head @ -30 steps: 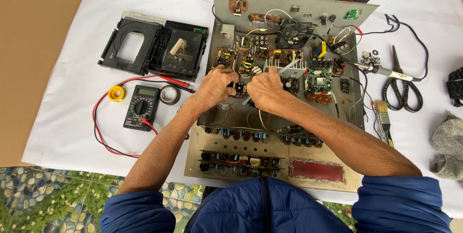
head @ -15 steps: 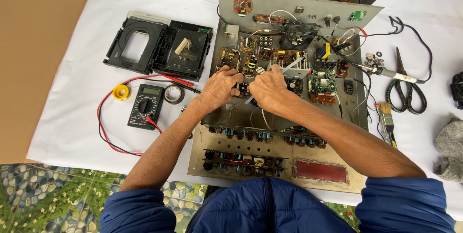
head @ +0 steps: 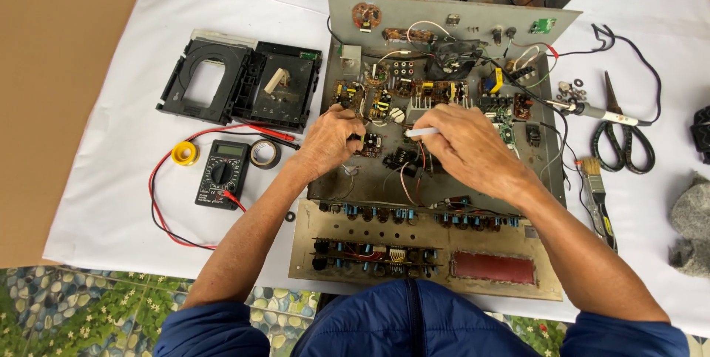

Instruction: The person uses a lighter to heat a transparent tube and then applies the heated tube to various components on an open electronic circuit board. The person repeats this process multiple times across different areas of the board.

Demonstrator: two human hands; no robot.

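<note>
- An opened amplifier chassis [head: 444,179] is laid flat on a white sheet [head: 111,202], near the middle of the sheet and reaching its near edge, with circuit boards and wiring exposed.
- The left hand [head: 329,143] is placed over the left part of the chassis; its fingers are curled in close, and the fingertips are pressed at a small black component [head: 367,143]. Whether that part is actually gripped cannot be told.
- The right hand [head: 470,146] is held over the centre of the chassis, closed around a thin white tool [head: 420,132] whose tip is pointed left, towards the left hand's fingertips.
- A black digital multimeter [head: 222,174] is set left of the chassis, with red leads [head: 159,202] looped out towards the sheet's left edge.
- A yellow tape roll [head: 184,153] and a black tape roll [head: 263,154] are seen just beside the multimeter, one on each side.
- A black disc-drive tray [head: 240,80] is laid towards the far left of the sheet.
- A soldering iron [head: 592,111] is rested at the chassis's right edge, and black-handled scissors [head: 621,139] are laid further right.
- A small brush [head: 595,191] is placed near the right edge, below the scissors.
- A grey cloth [head: 691,224] is bunched at the sheet's right edge.
</note>
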